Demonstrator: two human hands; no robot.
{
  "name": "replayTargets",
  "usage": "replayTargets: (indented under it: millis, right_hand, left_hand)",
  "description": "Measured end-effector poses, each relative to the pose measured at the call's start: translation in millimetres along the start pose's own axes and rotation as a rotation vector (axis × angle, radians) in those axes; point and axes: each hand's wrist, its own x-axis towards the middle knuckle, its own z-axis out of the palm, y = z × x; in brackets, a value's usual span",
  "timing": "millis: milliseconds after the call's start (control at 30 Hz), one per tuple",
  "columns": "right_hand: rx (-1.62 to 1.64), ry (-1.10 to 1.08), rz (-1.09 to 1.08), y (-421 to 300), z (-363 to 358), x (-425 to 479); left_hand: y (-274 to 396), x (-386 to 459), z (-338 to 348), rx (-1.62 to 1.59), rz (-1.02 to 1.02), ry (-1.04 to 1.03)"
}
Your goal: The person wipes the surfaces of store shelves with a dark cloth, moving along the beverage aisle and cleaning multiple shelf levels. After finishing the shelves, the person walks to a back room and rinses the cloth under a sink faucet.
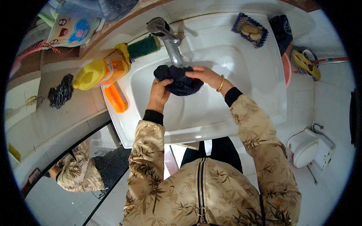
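A black cloth item (183, 82) is bunched up between my hands, right under the spout of the chrome faucet (173, 50). My left hand (159, 91) grips its left side, thumb on top. On the upper right side, my right hand (205, 75) pinches the fabric; a gold-coloured bangle circles that wrist. Below them lies the white ceramic sink (195, 113). The cloth's folds hide its exact kind, and whether water runs from the spout is hard to tell.
Left of the basin, an orange scrub brush (116, 98) sits on the rim near a yellow jug (99, 73) and a green scouring sponge (143, 47). A soap dish (250, 30) holding soap occupies the back right corner. A pink basin (286, 70) stands beyond the right edge.
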Motion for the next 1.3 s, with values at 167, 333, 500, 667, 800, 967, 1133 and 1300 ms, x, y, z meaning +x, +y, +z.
replayTargets:
  millis: [167,333,500,667,800,967,1133,1300]
  right_hand:
    - [-0.105,0.126,-0.102,-6.9,-7.6,2.2]
    - [0.113,0.08,-0.148,-12.2,-8.0,6.1]
    - [-0.115,0.054,-0.31,-1.3,-15.3,9.2]
    - [-0.11,-0.137,-0.171,-13.6,-13.2,-7.4]
    - [-0.483,-0.117,-0.169,-7.4,-17.3,-0.4]
    - [-0.674,0.083,-0.282,-0.2,-38.6,12.4]
    - [-0.094,0.172,-0.228,-7.8,-8.7,20.3]
    - [-0.118,0.184,-0.25,35.3,56.6,40.6]
  left_hand:
    - [-4.0,-8.2,-10.1,0.632,0.398,0.101]
    - [-1.4,4.4,-20.0,0.856,0.396,0.235]
    - [-4.0,14.3,-21.2,-0.234,-0.051,0.138]
    - [11.6,-17.5,23.8,0.029,0.097,-0.078]
    - [18.6,-18.7,15.3,0.31,0.249,-0.098]
    - [38.3,-25.5,-16.9,0.566,0.455,0.159]
    - [12.0,-6.3,-50.5,0.363,0.391,0.392]
    - [-45.4,14.9,-13.9,-0.415,-0.269,0.059]
